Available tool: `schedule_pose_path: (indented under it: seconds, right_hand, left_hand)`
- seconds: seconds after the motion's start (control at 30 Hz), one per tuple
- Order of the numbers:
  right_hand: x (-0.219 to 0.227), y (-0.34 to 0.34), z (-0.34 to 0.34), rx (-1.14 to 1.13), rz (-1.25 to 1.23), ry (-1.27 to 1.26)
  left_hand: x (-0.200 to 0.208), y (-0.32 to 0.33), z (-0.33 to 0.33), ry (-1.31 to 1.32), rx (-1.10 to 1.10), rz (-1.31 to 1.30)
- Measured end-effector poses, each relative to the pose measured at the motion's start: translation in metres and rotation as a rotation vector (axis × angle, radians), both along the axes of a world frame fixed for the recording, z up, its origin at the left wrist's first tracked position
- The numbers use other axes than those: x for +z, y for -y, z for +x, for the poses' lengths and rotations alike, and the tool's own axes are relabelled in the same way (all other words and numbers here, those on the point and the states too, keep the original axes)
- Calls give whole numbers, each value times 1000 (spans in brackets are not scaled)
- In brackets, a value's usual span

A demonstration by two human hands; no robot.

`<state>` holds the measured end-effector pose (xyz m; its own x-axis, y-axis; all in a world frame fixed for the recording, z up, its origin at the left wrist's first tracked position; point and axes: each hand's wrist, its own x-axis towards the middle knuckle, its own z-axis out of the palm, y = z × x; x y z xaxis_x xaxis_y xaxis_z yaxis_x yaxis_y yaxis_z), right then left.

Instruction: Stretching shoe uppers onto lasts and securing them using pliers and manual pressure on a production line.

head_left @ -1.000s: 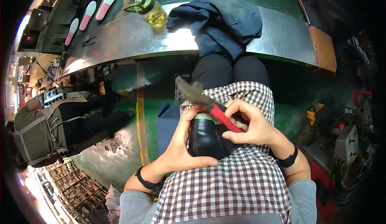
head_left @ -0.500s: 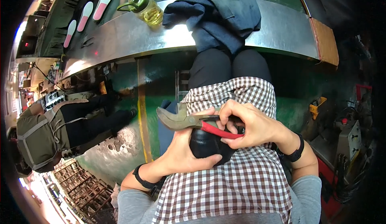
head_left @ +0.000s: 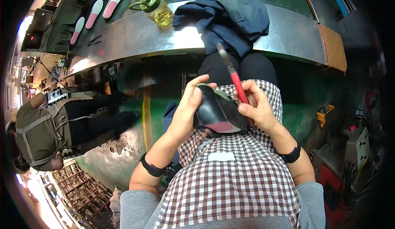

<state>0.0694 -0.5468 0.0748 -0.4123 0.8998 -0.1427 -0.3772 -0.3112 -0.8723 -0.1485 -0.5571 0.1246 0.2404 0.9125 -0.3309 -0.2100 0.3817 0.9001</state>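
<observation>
In my lap, over the brown-and-white checked apron (head_left: 230, 175), lies a black leather shoe upper (head_left: 212, 107) with a dull pink patch along its near edge. A green form shows under its far edge. My left hand (head_left: 187, 105) grips its left side, thumb and fingers near the top. My right hand (head_left: 257, 105) is closed round the red handles of pliers (head_left: 238, 83), at the shoe's right. Their metal jaws, blurred, point away toward the bench and stand clear of the leather.
Ahead runs a metal-edged bench (head_left: 123, 41) with a green top. On it are a green-lidded bottle (head_left: 160, 13), dark blue cloth (head_left: 230, 15) and pink-and-white insoles (head_left: 113, 2). Another person (head_left: 39, 128) works at far left. A machine with a red button (head_left: 354, 136) stands right.
The pliers have swung from lying across the shoe to pointing away from me. The shoe has been turned, its pink patch now showing. My left hand has moved up its side.
</observation>
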Motion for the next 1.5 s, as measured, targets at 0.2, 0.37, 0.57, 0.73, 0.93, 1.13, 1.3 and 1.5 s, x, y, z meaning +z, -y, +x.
schedule_pose_path:
  seconds: [0.2, 0.37, 0.57, 0.73, 0.93, 1.13, 1.3, 1.5]
  right_hand:
    - [7, 3, 1, -128, 192, 533]
    - [-22, -5, 6, -265, 101, 296]
    - [-24, -6, 6, -272, 124, 334]
    - [-20, -15, 7, -284, 165, 383]
    - [-5, -27, 3, -273, 232, 501]
    - [-6, -33, -4, -216, 235, 387]
    - [-12, -31, 9, -242, 294, 388]
    - [41, -37, 45, -537, 347, 301]
  left_hand:
    - [-20, -36, 27, 332, 87, -195]
    - [-32, -35, 37, 84, -53, 116]
    - [-28, -18, 31, -648, -98, 384]
    - [3, -19, 15, -503, -214, 245]
    - [3, -16, 8, -585, -270, 275]
    - [-16, -30, 8, -329, -183, 342]
    - [-24, -43, 21, -103, -239, 310]
    - [-3, -56, 58, 58, -218, 410]
